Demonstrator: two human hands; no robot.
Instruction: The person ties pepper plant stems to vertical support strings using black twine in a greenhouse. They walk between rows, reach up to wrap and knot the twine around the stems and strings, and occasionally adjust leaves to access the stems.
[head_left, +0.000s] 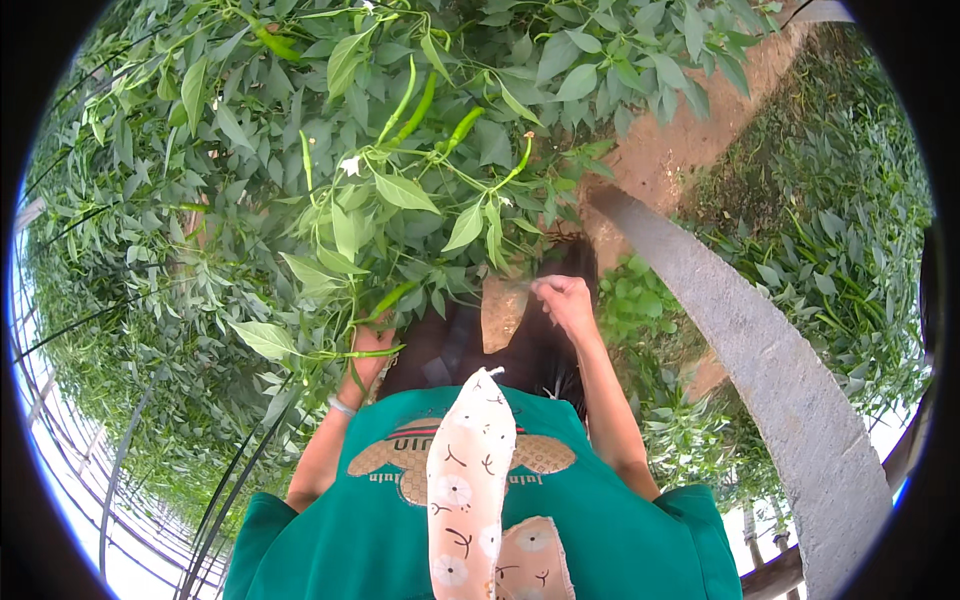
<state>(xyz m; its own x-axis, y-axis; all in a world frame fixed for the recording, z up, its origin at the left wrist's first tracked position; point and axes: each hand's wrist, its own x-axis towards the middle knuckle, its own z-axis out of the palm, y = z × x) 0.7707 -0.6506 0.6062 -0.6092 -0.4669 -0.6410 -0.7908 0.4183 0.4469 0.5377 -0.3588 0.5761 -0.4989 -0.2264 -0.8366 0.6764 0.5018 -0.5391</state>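
Chili pepper plants (405, 193) with slender green pods and small white flowers stand before me. My left hand (369, 352) is low among the stems at the left, partly hidden by leaves. A green chili pod (371, 352) crosses in front of it, and another chili pod (393, 298) hangs just above. What its fingers hold cannot be seen. In front of my dark trousers, my right hand (568, 303) is raised with fingers bent and thumb and forefinger close together. Whether something thin is between them is too blurred to tell. Several longer pods (421, 106) grow higher on the plant.
A grey concrete beam (750, 337) curves down my right side. Beyond it is another row of pepper plants (832, 262), with a bare soil path (667, 150) between. Dark cords (232, 480) run at the left. A patterned cloth strip (469, 480) hangs before my green shirt (637, 540).
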